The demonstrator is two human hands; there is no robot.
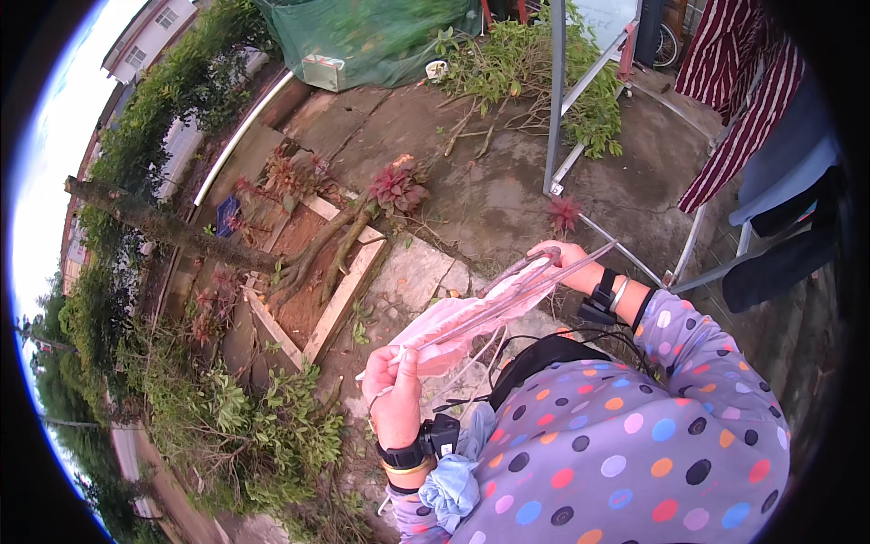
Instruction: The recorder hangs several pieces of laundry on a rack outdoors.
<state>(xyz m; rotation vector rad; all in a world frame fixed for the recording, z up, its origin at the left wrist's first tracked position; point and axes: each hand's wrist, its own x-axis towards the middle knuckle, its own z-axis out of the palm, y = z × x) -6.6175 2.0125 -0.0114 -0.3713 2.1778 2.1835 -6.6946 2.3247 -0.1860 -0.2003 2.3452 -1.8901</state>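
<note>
A thin pink cloth (455,330) with greyish cords along it is stretched between my two hands. My left hand (394,391), low in the view, pinches one end between thumb and fingers, and a pale tip sticks out beside it. My right hand (567,262), higher and to the right, grips the other end together with looped cords, whose tip points past the fingers. Loose cords hang below the cloth. A crumpled light blue cloth (450,491) lies against my left forearm and the polka-dot garment.
Ahead, a tree trunk (183,234) leans out of a soil bed with a wooden frame (346,299). Cut leafy branches (258,435) lie at lower left, and more (516,75) at the top. A metal rack (554,122) and hanging striped cloth (731,115) stand to the right.
</note>
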